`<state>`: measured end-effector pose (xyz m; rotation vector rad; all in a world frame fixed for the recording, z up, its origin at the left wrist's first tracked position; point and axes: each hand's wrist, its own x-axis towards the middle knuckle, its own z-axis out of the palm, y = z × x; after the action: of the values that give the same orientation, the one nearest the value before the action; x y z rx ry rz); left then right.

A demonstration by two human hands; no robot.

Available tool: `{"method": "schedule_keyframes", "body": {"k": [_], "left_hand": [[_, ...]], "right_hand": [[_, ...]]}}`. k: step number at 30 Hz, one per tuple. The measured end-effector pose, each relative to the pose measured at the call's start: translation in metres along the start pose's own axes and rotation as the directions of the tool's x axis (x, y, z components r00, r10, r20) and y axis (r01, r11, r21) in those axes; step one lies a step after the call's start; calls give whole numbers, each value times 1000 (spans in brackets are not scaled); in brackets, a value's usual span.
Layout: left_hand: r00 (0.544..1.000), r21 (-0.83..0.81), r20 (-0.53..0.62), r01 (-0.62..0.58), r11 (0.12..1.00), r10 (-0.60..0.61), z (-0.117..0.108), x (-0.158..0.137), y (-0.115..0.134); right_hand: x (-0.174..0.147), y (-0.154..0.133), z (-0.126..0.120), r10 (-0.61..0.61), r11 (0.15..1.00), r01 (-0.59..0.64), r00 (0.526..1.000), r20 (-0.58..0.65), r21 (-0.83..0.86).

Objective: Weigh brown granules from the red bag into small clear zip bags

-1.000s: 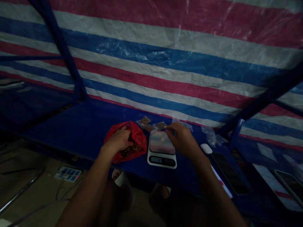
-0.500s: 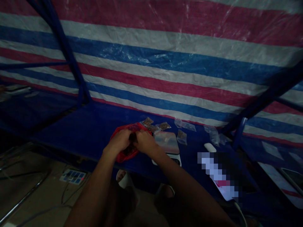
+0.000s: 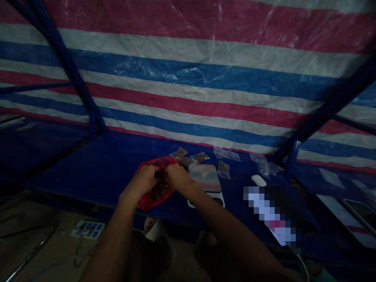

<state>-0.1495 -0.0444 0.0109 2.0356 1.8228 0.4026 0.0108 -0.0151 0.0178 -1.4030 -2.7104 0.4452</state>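
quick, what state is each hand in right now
Left hand: at the red bag; open or closed can't be told.
Right hand: at the same bag; grip hidden, can't be told.

Shot was dim; glare streaked striped sheet (image 3: 188, 72) beyond right hand (image 3: 178, 178); shadow swallowed legs (image 3: 143, 250) below; pixelated patch (image 3: 270, 215) sat rightward.

Striped tarp (image 3: 188, 78), blue frame (image 3: 78, 83), phone (image 3: 362, 214)
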Motion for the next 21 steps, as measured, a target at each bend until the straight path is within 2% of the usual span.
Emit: {"method": "schedule_keyframes", "body": {"k": [4,7,9,13,19,21], "left_hand": [[999,-23,-36,-6,1000,5,-7,-4,5],[999,-26,-35,-17,1000,16,-11,-5,10],[1000,-26,-23,-16,1000,15,-11,-5,12],[1000,-12,-18,3,1000,-3,-7,-3,10],[1000,68,8,28,997,-28,0,3,2],[1000,92,15,21,996,-22,1,5,1]], "right_hand": [[-8,6,-11,21,999,-20,1000,-21,31],[-12,10,-17,-26,997,31,998,-65,69],[-13,11,-17,-56,994,65,994,-91,91],[-13,12,-14,-34,991,42,997,-65,126],[-19,21,-24,-155,916,203,975,-162,347],[-26,28,-33,-154,877,220,971,-183,426]]}}
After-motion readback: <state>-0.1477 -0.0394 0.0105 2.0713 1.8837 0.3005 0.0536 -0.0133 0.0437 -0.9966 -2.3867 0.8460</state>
